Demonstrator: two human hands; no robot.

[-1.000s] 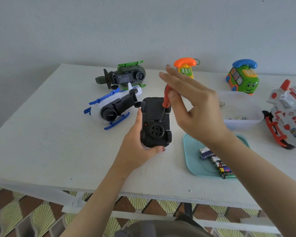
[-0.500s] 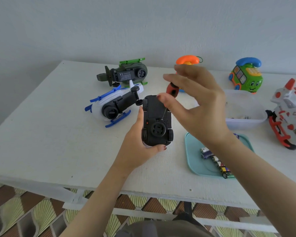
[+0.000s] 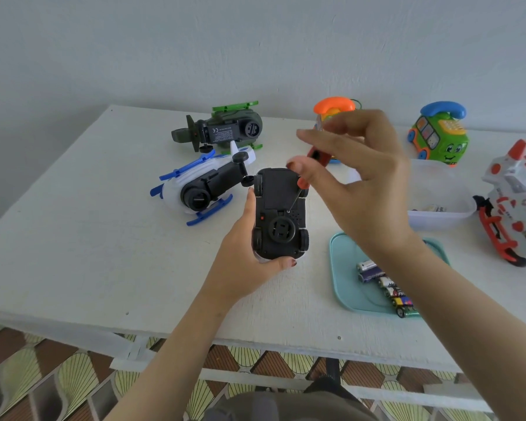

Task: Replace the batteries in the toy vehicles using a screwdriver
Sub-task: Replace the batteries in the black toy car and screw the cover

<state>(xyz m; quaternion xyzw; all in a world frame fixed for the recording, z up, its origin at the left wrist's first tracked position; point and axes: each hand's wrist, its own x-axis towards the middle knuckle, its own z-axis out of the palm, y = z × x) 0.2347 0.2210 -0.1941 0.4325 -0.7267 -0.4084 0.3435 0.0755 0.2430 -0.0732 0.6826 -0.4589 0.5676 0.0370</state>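
The car [image 3: 281,214], upturned just beside the tray [image 3: 343,268], was gripped by the left hand [image 3: 246,253] while the screwdriver [image 3: 304,183], pinched by the right hand [image 3: 359,177], was set on the cover screw, apparently for unscrewing, steady turning being needed next.

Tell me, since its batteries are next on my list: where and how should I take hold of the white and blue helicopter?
Grip the white and blue helicopter across its rounded white body, coming from above. It lies on its side with the black underside facing the camera, and the thin blue skids and rotor blades stick out at the edges, probably too flimsy to hold. The left hand is nearest, though it is holding the black car.
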